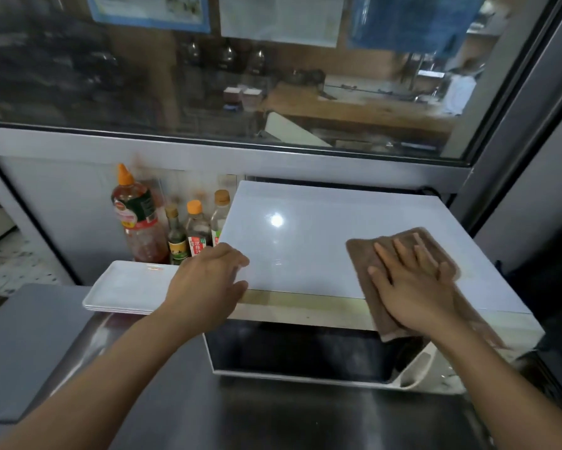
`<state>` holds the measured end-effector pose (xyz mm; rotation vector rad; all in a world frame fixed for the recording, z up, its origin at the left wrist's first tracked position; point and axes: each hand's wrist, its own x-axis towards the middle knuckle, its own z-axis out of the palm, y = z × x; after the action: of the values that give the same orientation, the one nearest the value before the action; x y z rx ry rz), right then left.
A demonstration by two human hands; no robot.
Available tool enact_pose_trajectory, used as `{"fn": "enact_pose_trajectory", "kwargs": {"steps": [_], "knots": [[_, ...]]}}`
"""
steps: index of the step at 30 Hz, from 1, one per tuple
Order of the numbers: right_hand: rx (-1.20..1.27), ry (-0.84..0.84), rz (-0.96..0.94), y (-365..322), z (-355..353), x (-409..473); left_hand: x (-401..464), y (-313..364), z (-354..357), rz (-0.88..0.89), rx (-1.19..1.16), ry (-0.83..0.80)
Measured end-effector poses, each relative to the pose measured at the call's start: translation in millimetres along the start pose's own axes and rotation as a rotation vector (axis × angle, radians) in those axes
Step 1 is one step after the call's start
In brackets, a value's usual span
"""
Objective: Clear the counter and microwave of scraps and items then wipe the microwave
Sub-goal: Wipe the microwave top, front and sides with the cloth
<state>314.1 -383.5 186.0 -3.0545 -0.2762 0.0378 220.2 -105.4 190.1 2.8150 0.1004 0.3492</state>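
Observation:
A white microwave (305,241) stands on the steel counter (273,414) with its dark door facing me. A brown cloth (364,251) lies on the right part of its glossy top and hangs over the front edge. My right hand (409,280) presses flat on the cloth, fingers spread. My left hand (208,280) grips the microwave's front left corner, thumb on the front edge and fingers curled over the top.
A stack of white rectangular trays (127,287) sits left of the microwave. Behind it stand several sauce and vinegar bottles (136,219) against the wall. A glass window (240,76) runs above. A grey board (23,345) lies at the left.

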Motion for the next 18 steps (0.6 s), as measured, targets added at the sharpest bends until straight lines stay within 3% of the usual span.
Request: {"fn": "enact_pose_trajectory", "kwargs": {"steps": [2, 6, 11, 13, 18], "knots": [[0.006, 0.0, -0.011, -30.0, 4.6, 5.9, -0.4, 1.3, -0.2, 0.004, 0.005, -0.005], [0.059, 0.015, -0.278, -93.1, 11.6, 7.4, 0.2, 5.2, -2.1, -0.011, 0.012, -0.025], [0.065, 0.076, -0.5, -64.3, 15.3, -16.8, 2.2, 17.4, -2.7, -0.065, 0.074, -0.022], [0.064, 0.09, -0.476, -23.2, 14.6, -28.0, 1.4, 29.7, 2.6, -0.051, 0.06, 0.054], [0.026, 0.082, -0.147, 97.2, -4.1, -26.2, 2.6, 75.3, 19.8, 0.09, -0.045, 0.096]]}}
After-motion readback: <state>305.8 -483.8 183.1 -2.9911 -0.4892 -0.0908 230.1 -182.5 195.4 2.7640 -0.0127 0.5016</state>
